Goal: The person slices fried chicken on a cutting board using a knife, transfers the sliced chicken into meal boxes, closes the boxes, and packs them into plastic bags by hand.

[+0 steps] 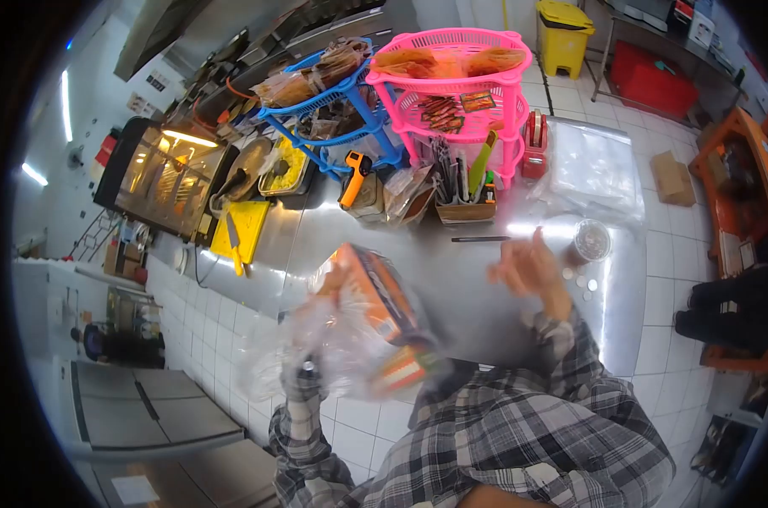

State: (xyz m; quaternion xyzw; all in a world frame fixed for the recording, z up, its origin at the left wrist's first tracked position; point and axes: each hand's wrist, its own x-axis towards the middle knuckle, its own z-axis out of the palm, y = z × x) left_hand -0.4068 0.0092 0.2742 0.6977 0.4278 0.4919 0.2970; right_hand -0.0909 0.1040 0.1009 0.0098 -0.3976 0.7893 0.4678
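My left hand [323, 295], blurred and partly covered by film, is closed on a crumpled clear plastic bag [303, 343]. Against it, above the metal table's front edge, is an orange and dark printed box [374, 288], tilted. A smeared red, yellow and green printed piece [403, 370] shows at the box's lower end; whether it belongs to the box I cannot tell. My right hand [526, 269] is raised over the table with fingers apart and nothing in it. Near it are a lidded clear cup [591, 241], several coins [589, 284] and a dark pen [481, 239].
A pink tiered rack [451, 85] and a blue tiered rack [337, 135] hold packets at the back. An orange infrared thermometer [355, 179] leans there. Left are a knife [234, 241] on a yellow cutting board [250, 222] and a lit warming cabinet [168, 173]. Plastic bags [594, 169] lie right.
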